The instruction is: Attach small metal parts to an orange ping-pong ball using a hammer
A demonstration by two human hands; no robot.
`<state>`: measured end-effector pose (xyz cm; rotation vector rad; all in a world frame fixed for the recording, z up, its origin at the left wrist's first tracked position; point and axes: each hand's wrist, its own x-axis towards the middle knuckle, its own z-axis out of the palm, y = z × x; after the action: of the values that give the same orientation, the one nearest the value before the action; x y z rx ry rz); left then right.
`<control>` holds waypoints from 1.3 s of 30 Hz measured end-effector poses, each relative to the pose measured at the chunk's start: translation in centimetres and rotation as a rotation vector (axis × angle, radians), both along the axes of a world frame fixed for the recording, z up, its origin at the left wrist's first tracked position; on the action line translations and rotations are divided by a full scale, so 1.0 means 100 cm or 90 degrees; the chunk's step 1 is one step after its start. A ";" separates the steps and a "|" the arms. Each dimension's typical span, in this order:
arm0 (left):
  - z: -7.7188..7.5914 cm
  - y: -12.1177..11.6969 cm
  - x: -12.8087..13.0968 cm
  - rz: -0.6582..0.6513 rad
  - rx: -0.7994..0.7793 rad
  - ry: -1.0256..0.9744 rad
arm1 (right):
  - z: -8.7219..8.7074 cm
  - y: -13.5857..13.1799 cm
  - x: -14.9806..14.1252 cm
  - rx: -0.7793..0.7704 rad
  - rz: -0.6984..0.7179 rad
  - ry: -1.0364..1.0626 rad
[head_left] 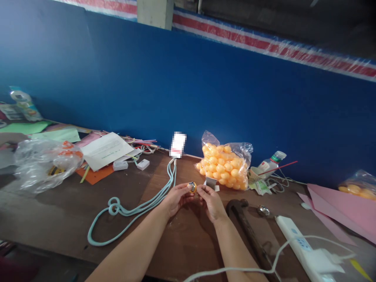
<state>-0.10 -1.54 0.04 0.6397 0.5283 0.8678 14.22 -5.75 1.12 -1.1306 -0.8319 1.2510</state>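
Both my hands meet over the brown table (179,243). My left hand (177,198) pinches a small orange ball with a shiny metal part (192,187) between its fingertips. My right hand (210,201) is closed beside it, fingers touching the ball's right side and a small grey piece (210,182) just above. A clear bag full of orange balls (223,165) lies just behind my hands.
Pale blue cables (126,211) loop left of my hands. A dark curved metal tool (245,223) and a white power strip (296,239) lie to the right. Paper sheets (104,150), a crumpled plastic bag (44,160), pink paper (343,209) and a bottle (272,162) line the blue wall (188,90).
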 end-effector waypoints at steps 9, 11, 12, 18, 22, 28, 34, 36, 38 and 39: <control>0.001 -0.001 0.000 0.003 0.003 0.008 | -0.003 0.001 0.002 0.016 0.006 -0.023; 0.001 -0.001 0.001 -0.001 0.003 0.006 | -0.004 0.001 0.002 0.020 0.005 -0.022; 0.001 -0.001 0.001 -0.001 0.003 0.006 | -0.004 0.001 0.002 0.021 0.003 -0.020; 0.000 0.000 0.000 -0.005 0.022 0.004 | -0.004 0.002 0.001 0.027 0.015 -0.002; -0.001 0.000 0.000 -0.011 0.029 0.003 | -0.003 0.002 0.001 0.020 0.012 0.018; -0.001 0.001 0.001 -0.007 0.033 0.016 | -0.002 0.002 0.003 0.000 0.021 0.019; 0.000 -0.001 0.001 -0.019 0.033 0.012 | -0.001 0.002 0.004 -0.003 0.033 0.041; 0.000 -0.001 0.001 -0.021 0.042 0.005 | 0.000 0.002 0.004 -0.005 0.038 0.048; 0.000 -0.002 0.001 -0.023 0.051 0.000 | 0.000 0.002 0.004 -0.006 0.041 0.051; 0.000 -0.002 0.001 -0.025 0.053 -0.002 | 0.000 0.001 0.004 -0.005 0.043 0.050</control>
<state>0.01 -1.71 0.08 0.7231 0.4773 0.8576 14.61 -5.62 1.11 -1.0598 -0.8122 1.3481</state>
